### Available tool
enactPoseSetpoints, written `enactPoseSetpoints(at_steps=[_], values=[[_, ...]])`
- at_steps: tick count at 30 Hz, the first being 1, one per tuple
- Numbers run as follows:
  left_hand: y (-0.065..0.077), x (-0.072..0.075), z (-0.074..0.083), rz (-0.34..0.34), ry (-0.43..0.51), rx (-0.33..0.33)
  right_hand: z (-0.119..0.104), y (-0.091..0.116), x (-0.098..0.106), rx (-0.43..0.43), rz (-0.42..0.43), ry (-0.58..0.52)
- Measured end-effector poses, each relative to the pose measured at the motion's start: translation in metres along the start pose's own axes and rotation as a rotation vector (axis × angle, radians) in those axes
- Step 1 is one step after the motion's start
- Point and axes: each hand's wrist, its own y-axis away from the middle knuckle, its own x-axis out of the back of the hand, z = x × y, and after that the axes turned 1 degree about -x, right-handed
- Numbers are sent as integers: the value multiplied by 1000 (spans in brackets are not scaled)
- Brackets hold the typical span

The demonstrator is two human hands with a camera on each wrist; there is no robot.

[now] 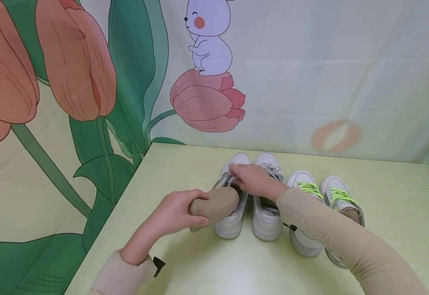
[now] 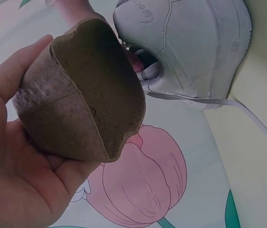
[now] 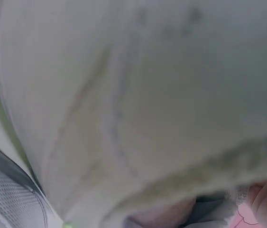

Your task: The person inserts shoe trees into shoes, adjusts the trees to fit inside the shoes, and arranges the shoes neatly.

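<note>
My left hand (image 1: pixel 179 211) grips a brown moulded-cardboard shoe insert (image 1: pixel 220 203), thumb on one side and fingers on the other. Its hollow, open end faces the left wrist camera, showing a rough cardboard wall (image 2: pixel 52 116). The insert's rounded end is held over the opening of the leftmost white sneaker (image 1: pixel 230 225). My right hand (image 1: pixel 253 180) pinches that sneaker's tongue, with a fingertip (image 2: pixel 134 61) showing at the opening. A loose lace (image 2: pixel 247 109) hangs from it. A blurred white shoe surface (image 3: pixel 147 95) fills most of the right wrist view.
The matching white sneaker (image 1: pixel 267 227) stands close on the right, partly under my right hand. Farther right are two sneakers with neon-green laces (image 1: pixel 341 196), partly covered by my right sleeve (image 1: pixel 332 229). A printed backdrop (image 1: pixel 273 102) rises behind the pale yellow-green table (image 1: pixel 402 213).
</note>
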Motion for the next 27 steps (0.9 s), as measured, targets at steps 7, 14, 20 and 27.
enactPoseSetpoints(at_steps=[7,14,20,27], values=[[0,-2,-1,-3,7,6,-1,0,1,75,15,-3],[1,-4,-4,-6,10,24,0,2,3,109,-13,-17],[1,-6,-4,-10,13,19,1,5,5,121,-37,-32],[-3,-9,0,-25,23,32,4,8,2,159,-45,-30]])
